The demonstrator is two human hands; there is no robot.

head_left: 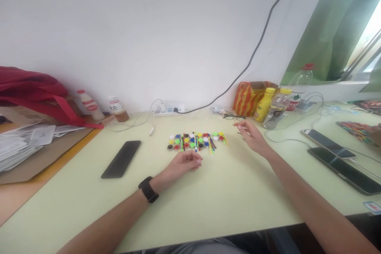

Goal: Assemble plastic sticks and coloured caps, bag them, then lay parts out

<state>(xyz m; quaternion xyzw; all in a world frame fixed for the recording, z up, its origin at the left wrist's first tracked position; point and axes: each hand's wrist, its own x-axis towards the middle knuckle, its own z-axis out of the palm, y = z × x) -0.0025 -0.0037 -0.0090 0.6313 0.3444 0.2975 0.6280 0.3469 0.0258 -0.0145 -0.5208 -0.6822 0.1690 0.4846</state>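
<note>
Small paint pots (186, 145) with lids of many colours sit in rows at the middle of the table. Thin coloured sticks (211, 145), which look like small paintbrushes, lie in bunches across the pots. My left hand (186, 161) rests just in front of them, its fingers loosely curled and a little apart, with nothing visible in it. To the right of the pots, my right hand (251, 137) is raised slightly, thumb and fingers pinched. A thin stick (235, 123) shows at its fingertips, too small to make out clearly. On my left wrist is a black watch (148, 189).
A black phone (120, 159) lies left, two more phones (342, 168) right. Behind stand a striped bag (242, 99), yellow bottle (264, 105), clear bottles (276, 111), glasses (234, 117) and a power strip (168, 111). Papers (24, 149) and a red bag (32, 87) are far left.
</note>
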